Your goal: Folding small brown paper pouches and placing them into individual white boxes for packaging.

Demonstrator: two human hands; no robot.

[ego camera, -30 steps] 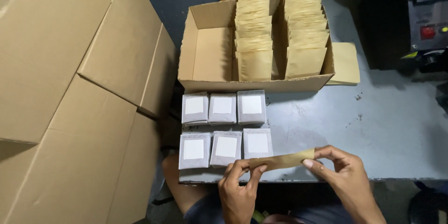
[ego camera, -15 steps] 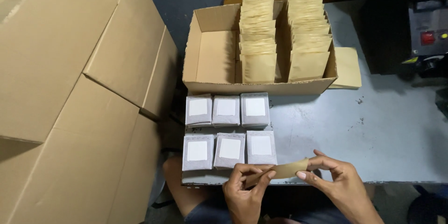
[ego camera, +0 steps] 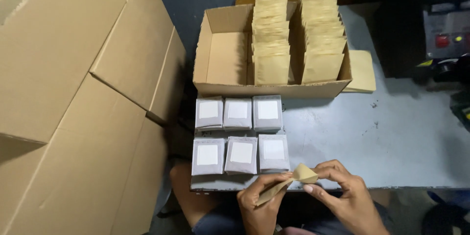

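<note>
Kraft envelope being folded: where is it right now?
Head view, bottom centre: the kraft envelope is pinched between left hand and right hand, at the table's near edge beside the grey packets.

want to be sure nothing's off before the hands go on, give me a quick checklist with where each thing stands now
1. Both hands on the tan paper envelope: ok, left hand and right hand pinch it between them.
2. Envelope opened: cannot tell, one end is bent up.
3. Six grey packets in two neat rows on the table: ok.
4. Cardboard box open, with envelopes standing in two rows: ok.
5. Free room in the box: ok, its left part is bare.
6. Envelope contents: cannot tell.
</note>
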